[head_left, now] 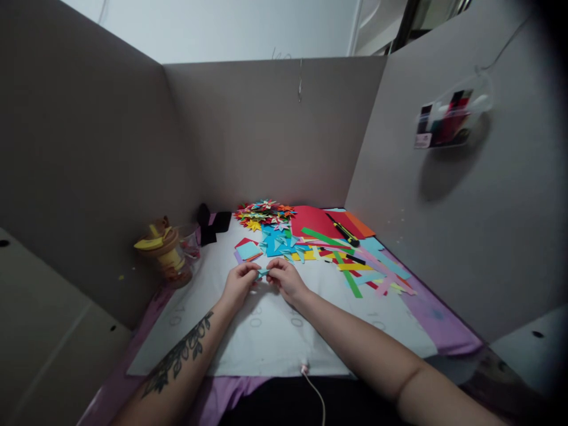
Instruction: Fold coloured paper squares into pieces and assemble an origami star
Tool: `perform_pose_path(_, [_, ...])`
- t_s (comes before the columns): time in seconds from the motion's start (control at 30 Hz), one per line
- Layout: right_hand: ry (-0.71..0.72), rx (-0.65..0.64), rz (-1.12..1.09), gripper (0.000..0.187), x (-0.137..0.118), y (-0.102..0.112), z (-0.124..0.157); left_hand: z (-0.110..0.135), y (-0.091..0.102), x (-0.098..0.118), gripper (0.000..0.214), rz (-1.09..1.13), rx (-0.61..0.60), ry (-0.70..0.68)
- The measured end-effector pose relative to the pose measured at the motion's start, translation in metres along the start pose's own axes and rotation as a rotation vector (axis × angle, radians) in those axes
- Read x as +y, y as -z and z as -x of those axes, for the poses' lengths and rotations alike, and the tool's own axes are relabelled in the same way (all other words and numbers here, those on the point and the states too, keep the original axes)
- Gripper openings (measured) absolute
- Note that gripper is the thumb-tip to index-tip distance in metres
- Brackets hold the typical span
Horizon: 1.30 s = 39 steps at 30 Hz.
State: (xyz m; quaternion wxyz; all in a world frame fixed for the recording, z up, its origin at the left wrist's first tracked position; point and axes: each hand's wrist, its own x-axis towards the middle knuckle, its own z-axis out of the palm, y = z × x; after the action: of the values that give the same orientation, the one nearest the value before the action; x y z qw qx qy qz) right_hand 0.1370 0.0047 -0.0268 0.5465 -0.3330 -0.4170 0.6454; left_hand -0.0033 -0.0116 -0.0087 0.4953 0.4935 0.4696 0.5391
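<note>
Between my two hands is a small folded piece of light blue paper. My left hand pinches its left end, and my right hand pinches the other; the fingertips almost meet and hide part of it. Just beyond, several light blue folded paper pieces lie on a blue sheet. A small stack of square papers, light blue on top, sits left of these. Farther back rises a pile of colourful folded paper stars.
Coloured paper strips are scattered at the right, near a red sheet bearing a yellow-black utility knife. A brown and yellow container stands left. Grey panels enclose the table; a clear pouch hangs on the right one.
</note>
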Motion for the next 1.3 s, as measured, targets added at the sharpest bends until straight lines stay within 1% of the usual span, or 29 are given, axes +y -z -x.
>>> perform_pose_path(0.1, [-0.030, 0.001, -0.034, 0.014, -0.002, -0.001, 0.002, -0.001, 0.001, -0.002, 0.008, 0.023, 0.009, 0.010])
perform_pose_path(0.2, [-0.023, 0.001, -0.019, 0.012, -0.005, 0.000, 0.003, -0.002, 0.001, -0.003, 0.006, 0.037, 0.009, 0.019])
perform_pose_path(0.33, [0.055, -0.072, 0.106, 0.009, -0.009, 0.006, 0.005, -0.001, 0.002, -0.001, 0.006, 0.044, 0.011, 0.042])
perform_pose_path(0.43, [0.110, -0.105, 0.210, 0.009, -0.013, 0.010, 0.007, 0.001, 0.002, 0.001, 0.008, 0.045, -0.028, 0.019])
perform_pose_path(0.5, [0.138, -0.121, 0.283, 0.011, -0.016, 0.012, 0.009, 0.003, 0.002, 0.002, 0.010, 0.006, -0.036, 0.000])
perform_pose_path(0.63, [0.192, -0.150, 0.400, 0.015, -0.022, 0.014, 0.011, 0.004, 0.001, 0.002, 0.016, -0.085, -0.002, 0.005])
perform_pose_path(0.77, [0.202, -0.176, 0.440, 0.017, -0.028, 0.021, 0.009, 0.002, 0.002, 0.003, 0.017, -0.080, 0.025, 0.000])
perform_pose_path(0.83, [0.202, -0.167, 0.445, 0.016, -0.029, 0.027, 0.006, 0.001, 0.002, 0.003, 0.017, -0.069, 0.025, -0.006])
perform_pose_path(0.93, [0.232, -0.106, 0.446, 0.014, -0.028, 0.033, 0.000, 0.000, 0.003, 0.003, 0.018, -0.084, 0.013, -0.015])
perform_pose_path(1.0, [0.261, -0.065, 0.468, 0.012, -0.026, 0.033, -0.001, 0.001, 0.002, 0.002, 0.018, -0.125, -0.006, -0.030])
perform_pose_path(1.07, [0.278, -0.056, 0.533, 0.010, -0.023, 0.028, 0.000, 0.003, 0.002, 0.002, 0.017, -0.176, -0.023, -0.063])
perform_pose_path(1.2, [0.291, -0.102, 0.736, 0.010, -0.017, 0.015, 0.006, 0.005, 0.001, 0.001, 0.015, -0.289, -0.078, -0.155])
perform_pose_path(1.3, [0.334, -0.106, 0.833, 0.009, -0.013, 0.011, 0.007, 0.005, 0.001, 0.000, 0.019, -0.325, -0.129, -0.197])
